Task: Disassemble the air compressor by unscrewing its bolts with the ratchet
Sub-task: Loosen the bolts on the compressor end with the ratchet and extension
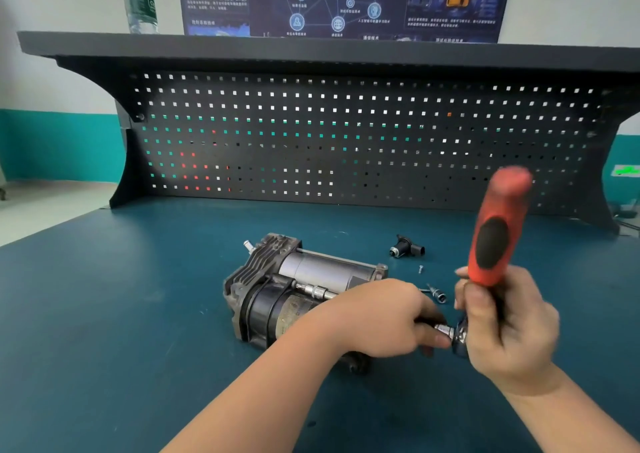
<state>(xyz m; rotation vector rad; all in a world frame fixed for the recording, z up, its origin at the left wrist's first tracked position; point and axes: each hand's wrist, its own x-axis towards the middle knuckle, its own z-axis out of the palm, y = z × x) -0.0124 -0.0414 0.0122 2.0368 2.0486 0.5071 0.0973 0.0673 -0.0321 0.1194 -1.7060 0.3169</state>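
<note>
The air compressor (277,290) lies on its side on the blue bench top (121,314), its finned grey head toward the back left. A long chrome extension bar (317,291) runs along its body from the right into the housing. My left hand (374,317) curls around the near end of that bar, next to the ratchet head (457,336). My right hand (505,324) grips the ratchet's red and black handle (495,238), which points up and is blurred by motion.
Behind my hands lie a black plastic fitting (405,247), a small screw (420,269) and a loose socket (437,293). A dark pegboard (346,134) closes the back of the bench, with a water bottle (140,0) on its top shelf.
</note>
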